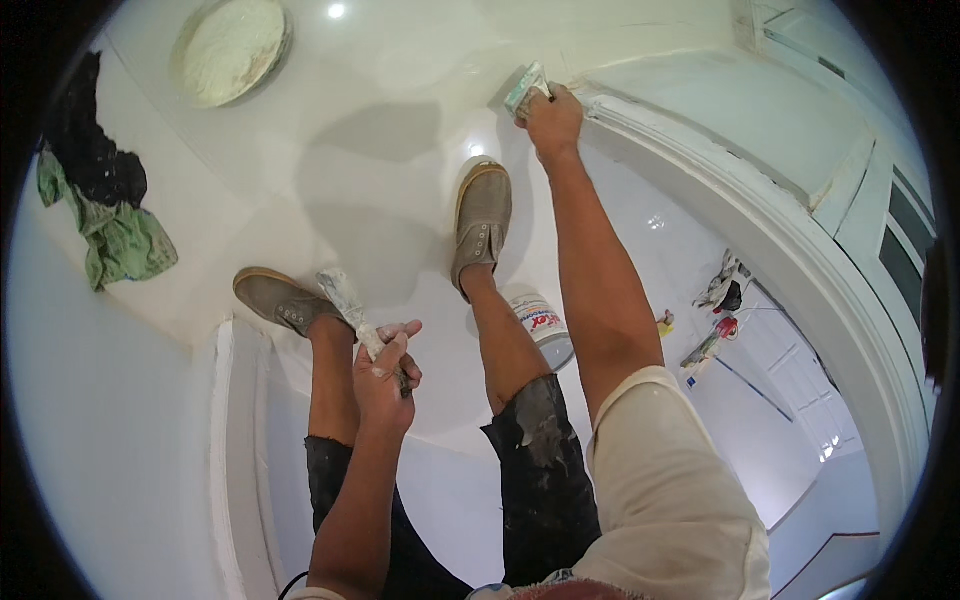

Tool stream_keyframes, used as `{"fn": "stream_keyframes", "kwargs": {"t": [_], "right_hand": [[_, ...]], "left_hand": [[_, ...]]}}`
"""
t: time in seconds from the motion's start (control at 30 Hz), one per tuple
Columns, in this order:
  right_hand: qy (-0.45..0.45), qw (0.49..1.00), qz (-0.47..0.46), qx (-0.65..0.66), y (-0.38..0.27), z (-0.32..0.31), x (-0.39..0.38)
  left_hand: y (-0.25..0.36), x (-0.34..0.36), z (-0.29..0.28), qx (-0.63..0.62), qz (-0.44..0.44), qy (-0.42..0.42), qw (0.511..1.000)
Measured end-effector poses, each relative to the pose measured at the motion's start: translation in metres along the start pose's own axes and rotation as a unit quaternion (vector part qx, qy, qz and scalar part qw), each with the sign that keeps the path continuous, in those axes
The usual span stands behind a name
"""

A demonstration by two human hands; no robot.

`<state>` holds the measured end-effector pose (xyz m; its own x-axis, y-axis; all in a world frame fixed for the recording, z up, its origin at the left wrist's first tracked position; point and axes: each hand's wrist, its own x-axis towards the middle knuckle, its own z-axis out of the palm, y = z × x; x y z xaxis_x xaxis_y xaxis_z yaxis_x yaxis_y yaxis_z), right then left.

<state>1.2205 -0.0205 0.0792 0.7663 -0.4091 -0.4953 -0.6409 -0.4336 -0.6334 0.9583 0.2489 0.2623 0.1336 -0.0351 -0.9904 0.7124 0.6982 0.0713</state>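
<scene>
My right hand (552,118) reaches forward and grips a small putty scraper (526,88), its blade pressed where the glossy white floor (380,150) meets the white door frame base (640,125). My left hand (385,375) is closed around the handle of a second, putty-caked scraper (345,298), held up near my left knee. My feet in grey slip-on shoes (480,222) stand on the floor, my legs in dark paint-spattered shorts.
A round pan of white putty (230,50) lies at the far left. Black and green rags (105,200) are heaped by the left wall. A white plastic tub (545,325) stands behind my right leg. Small rags and tools (720,310) lie at the right past the curved white frame (800,260).
</scene>
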Motion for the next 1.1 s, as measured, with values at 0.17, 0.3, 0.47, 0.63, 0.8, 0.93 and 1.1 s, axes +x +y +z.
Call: {"fn": "stream_keyframes", "kwargs": {"t": [0.17,0.3,0.47,0.63,0.8,0.93,1.1], "right_hand": [[0.151,0.934,-0.121,-0.301,0.051,0.007,0.080],[0.118,0.948,-0.139,-0.260,0.061,0.016,0.131],[0.061,0.991,-0.032,0.111,0.018,0.056,0.114],[0.130,0.971,-0.030,-0.198,-0.001,0.037,0.094],[0.054,0.928,0.006,-0.369,-0.022,0.007,0.099],[0.040,0.960,0.001,-0.278,-0.024,0.022,0.084],[0.148,0.949,0.023,-0.276,0.011,0.031,0.091]], "left_hand": [[0.011,0.003,0.019,0.023,0.005,0.012,1.000],[0.018,0.009,0.043,0.048,0.004,0.012,0.999],[0.030,0.006,0.074,0.082,-0.005,0.015,0.997],[0.044,0.007,0.102,0.105,-0.001,-0.003,0.994],[0.045,0.012,0.116,0.136,0.001,0.010,0.991],[0.046,0.014,0.123,0.138,0.002,0.000,0.990],[0.052,0.018,0.127,0.153,0.017,-0.002,0.988]]}}
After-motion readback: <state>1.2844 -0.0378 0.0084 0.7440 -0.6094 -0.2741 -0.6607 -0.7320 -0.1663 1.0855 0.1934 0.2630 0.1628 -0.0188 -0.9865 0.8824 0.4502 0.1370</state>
